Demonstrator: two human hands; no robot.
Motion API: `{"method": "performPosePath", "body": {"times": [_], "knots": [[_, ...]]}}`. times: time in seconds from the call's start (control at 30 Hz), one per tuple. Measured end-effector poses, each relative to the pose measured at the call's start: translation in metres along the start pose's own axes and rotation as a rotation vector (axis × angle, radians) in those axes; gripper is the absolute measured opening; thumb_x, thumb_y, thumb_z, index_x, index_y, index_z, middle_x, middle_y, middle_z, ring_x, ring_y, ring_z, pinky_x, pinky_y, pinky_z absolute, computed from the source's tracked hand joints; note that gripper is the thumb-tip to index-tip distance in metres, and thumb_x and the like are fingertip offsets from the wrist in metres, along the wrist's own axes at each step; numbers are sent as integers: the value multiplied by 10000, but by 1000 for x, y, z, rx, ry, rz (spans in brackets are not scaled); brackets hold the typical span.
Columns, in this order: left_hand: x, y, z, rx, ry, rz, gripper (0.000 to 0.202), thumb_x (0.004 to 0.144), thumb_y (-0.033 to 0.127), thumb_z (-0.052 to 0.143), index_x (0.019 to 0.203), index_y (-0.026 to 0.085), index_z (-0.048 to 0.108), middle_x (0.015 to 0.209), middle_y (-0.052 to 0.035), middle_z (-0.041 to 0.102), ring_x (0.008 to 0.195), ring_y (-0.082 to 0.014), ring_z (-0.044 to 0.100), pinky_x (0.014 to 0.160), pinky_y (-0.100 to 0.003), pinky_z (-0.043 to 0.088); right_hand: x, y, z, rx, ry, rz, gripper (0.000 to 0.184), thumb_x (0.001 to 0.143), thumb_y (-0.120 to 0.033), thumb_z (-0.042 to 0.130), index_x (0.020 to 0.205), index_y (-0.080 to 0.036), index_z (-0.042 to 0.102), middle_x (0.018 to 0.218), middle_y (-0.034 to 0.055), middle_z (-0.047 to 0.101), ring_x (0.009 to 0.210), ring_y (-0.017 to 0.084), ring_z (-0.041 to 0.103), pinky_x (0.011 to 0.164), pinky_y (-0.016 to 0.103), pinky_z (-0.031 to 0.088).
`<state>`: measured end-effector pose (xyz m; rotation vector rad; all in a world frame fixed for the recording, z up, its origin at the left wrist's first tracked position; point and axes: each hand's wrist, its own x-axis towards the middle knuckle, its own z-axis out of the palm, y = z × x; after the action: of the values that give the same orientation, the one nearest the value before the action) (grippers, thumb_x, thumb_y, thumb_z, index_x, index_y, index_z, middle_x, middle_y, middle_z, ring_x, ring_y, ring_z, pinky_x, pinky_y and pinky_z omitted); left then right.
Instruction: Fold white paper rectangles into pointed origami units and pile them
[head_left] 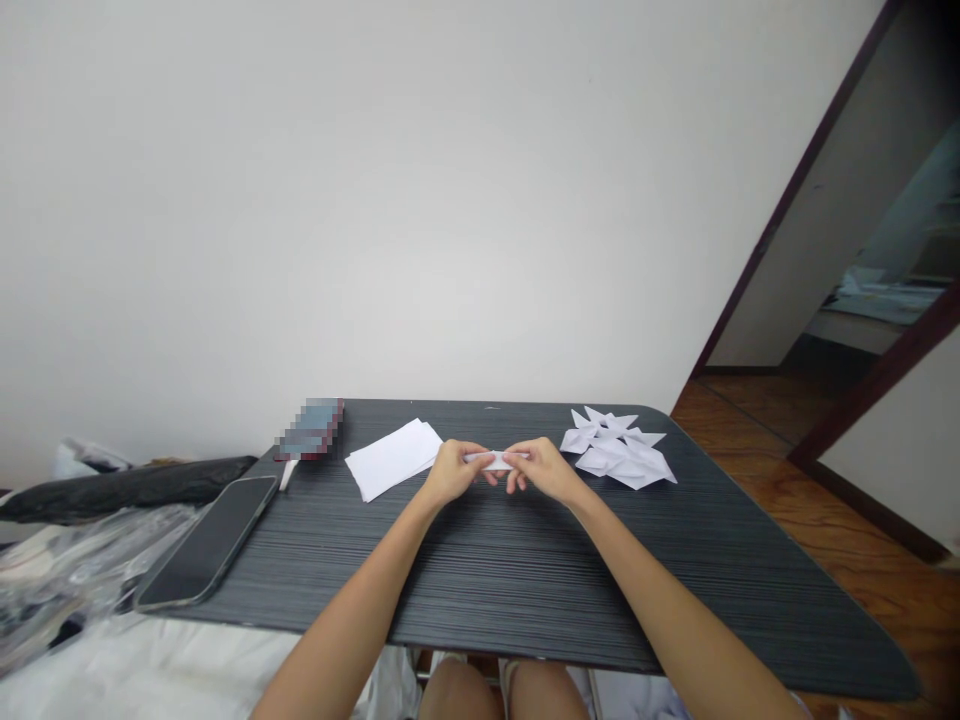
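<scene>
A narrow strip of folded white paper [496, 461] is held level between my two hands, above the middle of the dark table. My left hand [454, 470] pinches its left end, thumb on top and fingers underneath. At the other end my right hand [546, 468] grips it the same way. Just left of my left hand lies a small stack of flat white paper sheets [394, 461]. To the right of my right hand rests a cluster of folded paper pieces [621, 447] with pointed tips.
The dark wood-grain table [525, 590] stands against a white wall. A phone [210, 545] lies at its left edge, and a pixelated box-like item [311, 430] sits at the back left. Plastic-wrapped things [90, 550] crowd the left side. A doorway opens at the right.
</scene>
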<state>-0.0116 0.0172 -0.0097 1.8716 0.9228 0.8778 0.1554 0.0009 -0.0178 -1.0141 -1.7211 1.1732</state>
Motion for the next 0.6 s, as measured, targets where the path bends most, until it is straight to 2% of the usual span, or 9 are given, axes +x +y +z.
{"method": "performPosePath", "body": {"times": [0.1, 0.17, 0.33, 0.4, 0.5, 0.53, 0.6], "knots": [[3, -6, -1, -178, -76, -48, 402, 758, 387, 464, 899, 35, 595, 673, -123, 662, 572, -185, 617, 464, -238, 440, -2, -4, -5, 48, -57, 36, 350, 757, -399, 435, 724, -81, 577, 606, 75, 635, 461, 131, 588, 398, 198, 385], [4, -9, -1, -272, -110, -76, 478, 765, 393, 458, 1045, 10, 512, 690, -139, 661, 618, -213, 631, 466, -248, 453, -3, -7, -7, 68, -96, 56, 364, 757, -416, 433, 717, -79, 564, 607, 83, 638, 460, 135, 593, 396, 199, 386], [1, -9, -5, -323, -198, -95, 582, 811, 413, 379, 1245, 34, 304, 561, -100, 648, 542, -202, 629, 425, -218, 436, -5, -6, -8, 131, -135, 101, 369, 731, -452, 462, 677, -91, 516, 684, 128, 654, 435, 141, 589, 364, 197, 368], [0, -9, -10, -329, -181, -92, 593, 819, 424, 350, 1271, 50, 257, 522, -86, 637, 517, -195, 624, 401, -198, 417, -5, -4, -11, 139, -147, 110, 371, 724, -459, 467, 654, -97, 508, 669, 127, 653, 441, 145, 590, 375, 202, 375], [0, -10, -18, -340, -55, -70, 614, 822, 441, 324, 1275, 38, 230, 530, -89, 633, 465, -183, 609, 361, -184, 381, -8, -2, -21, 103, -122, 120, 381, 729, -457, 462, 660, -90, 533, 645, 121, 654, 451, 137, 583, 406, 210, 386], [0, -12, -19, -340, -20, -64, 615, 821, 447, 319, 1263, 26, 247, 558, -101, 637, 456, -179, 605, 355, -186, 376, -9, -2, -25, 81, -107, 120, 381, 730, -450, 464, 677, -83, 550, 623, 112, 651, 455, 132, 577, 419, 211, 389], [0, -15, -19, -327, -33, -84, 592, 814, 460, 320, 1192, 6, 357, 638, -136, 645, 476, -174, 608, 371, -197, 392, -10, -2, -32, 31, -93, 103, 384, 735, -430, 469, 741, -65, 589, 555, 81, 637, 451, 118, 556, 456, 221, 401]]}}
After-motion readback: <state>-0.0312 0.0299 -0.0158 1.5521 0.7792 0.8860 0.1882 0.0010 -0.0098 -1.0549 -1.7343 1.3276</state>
